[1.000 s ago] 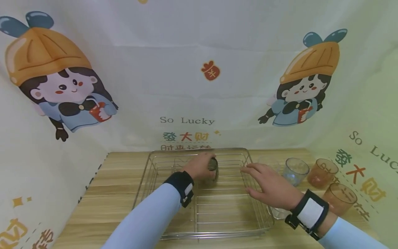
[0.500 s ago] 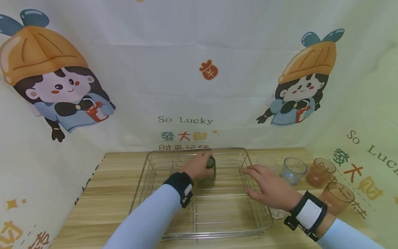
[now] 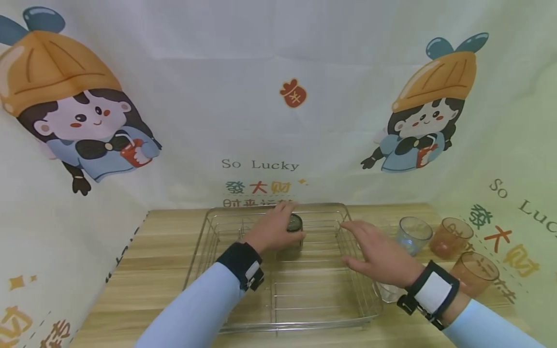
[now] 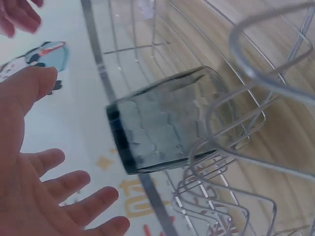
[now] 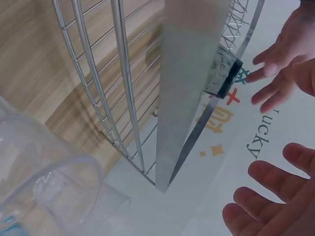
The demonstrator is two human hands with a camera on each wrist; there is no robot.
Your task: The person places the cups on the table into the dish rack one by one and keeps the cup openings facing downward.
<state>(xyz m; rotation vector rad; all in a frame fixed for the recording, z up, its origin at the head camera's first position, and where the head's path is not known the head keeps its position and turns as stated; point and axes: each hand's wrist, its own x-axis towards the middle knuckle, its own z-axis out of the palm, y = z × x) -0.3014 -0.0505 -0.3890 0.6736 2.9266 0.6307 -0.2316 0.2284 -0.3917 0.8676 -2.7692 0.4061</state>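
A grey-tinted drinking glass (image 3: 295, 223) stands inside the wire rack (image 3: 300, 325), towards its back. Its thick dark end points up, so it appears to be upside down; the left wrist view shows the glass (image 4: 167, 120) beside bent wire loops (image 4: 275, 88). Close to it is my left hand (image 3: 273, 231), fingers spread and apart from the glass in the left wrist view. My right hand (image 3: 380, 253) hovers by the rack's right side, fingers extended and holding nothing. In the right wrist view that hand (image 5: 275, 196) is apart from the rack's metal rim (image 5: 184, 98).
Right of the rack stand a blue-tinted glass (image 3: 414, 235), an orange glass (image 3: 451, 238) and a nearer orange glass (image 3: 474, 274). A clear glass (image 3: 388, 292) is partly hidden under my right hand. A printed cloth (image 3: 261, 111) hangs behind the wooden table (image 3: 130, 290).
My left hand has let go of the grey glass and drawn slightly left, its fingers opening. The glass stays in the rack. My right hand has barely moved.
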